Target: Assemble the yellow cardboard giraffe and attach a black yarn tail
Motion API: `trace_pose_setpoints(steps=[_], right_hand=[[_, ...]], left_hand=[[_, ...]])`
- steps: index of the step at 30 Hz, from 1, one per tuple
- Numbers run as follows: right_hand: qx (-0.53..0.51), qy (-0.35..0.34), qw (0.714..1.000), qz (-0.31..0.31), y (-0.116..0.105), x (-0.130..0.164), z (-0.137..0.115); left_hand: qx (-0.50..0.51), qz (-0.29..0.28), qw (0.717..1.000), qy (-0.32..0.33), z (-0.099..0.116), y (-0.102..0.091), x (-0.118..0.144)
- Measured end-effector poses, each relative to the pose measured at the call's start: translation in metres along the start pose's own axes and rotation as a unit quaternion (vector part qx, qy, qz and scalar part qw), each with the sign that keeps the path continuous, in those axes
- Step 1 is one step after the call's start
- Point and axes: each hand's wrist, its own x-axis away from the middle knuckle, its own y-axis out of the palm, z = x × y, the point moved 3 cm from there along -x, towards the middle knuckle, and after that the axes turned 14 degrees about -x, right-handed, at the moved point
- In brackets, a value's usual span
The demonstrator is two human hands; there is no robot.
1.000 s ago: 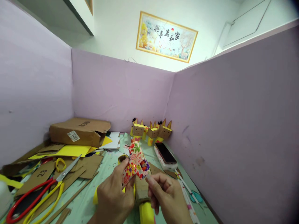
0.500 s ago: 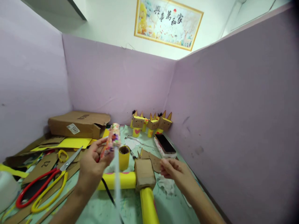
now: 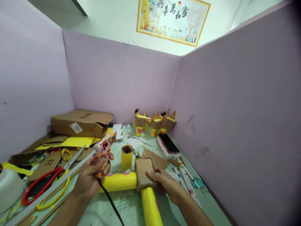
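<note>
My left hand (image 3: 88, 180) is closed around a glue gun (image 3: 104, 146) wrapped in a patterned floral covering. A long whitish glue stick (image 3: 58, 183) juts from its back end toward the lower left, and a black cord (image 3: 111, 201) hangs below. With the thumb on top, my right hand (image 3: 168, 185) grips the right side of a small brown cardboard box (image 3: 144, 171); its other fingers are partly hidden. Yellow tubes (image 3: 122, 181) with pink spots meet this box from the left and the front. Just behind stands a short yellow tube (image 3: 127, 158), upright, its top hollow.
Red-and-yellow scissors (image 3: 63, 171) lie on cardboard scraps at left, before a carton (image 3: 81, 124). Small cardboard animal figures (image 3: 155, 124) stand at the back. A phone (image 3: 168, 142) rests on a white case at right, near markers (image 3: 187, 182). Lilac partitions (image 3: 122, 78) enclose the table.
My right hand has moved left and down and taken hold of the cardboard box. The glue gun has turned, so its glue stick now points to the lower left.
</note>
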Motion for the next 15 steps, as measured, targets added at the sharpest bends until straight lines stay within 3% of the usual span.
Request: trace_pose_setpoints(steps=[4, 8, 11, 15], right_hand=[[-0.09, 0.057, 0.99, -0.09, 0.001, 0.002, 0.005], [-0.153, 0.001, 0.976, -0.153, -0.012, 0.013, -0.001], [-0.21, -0.067, 0.967, -0.127, -0.03, 0.021, -0.013], [-0.282, -0.143, 0.947, -0.056, -0.045, 0.022, -0.031]], left_hand=[[0.003, -0.015, 1.0, 0.003, 0.002, 0.001, 0.001], [0.025, 0.023, 0.999, 0.03, 0.015, -0.007, 0.007], [0.033, 0.05, 0.998, 0.033, 0.022, -0.013, 0.013], [0.033, 0.037, 0.999, -0.005, 0.019, -0.012, 0.017]])
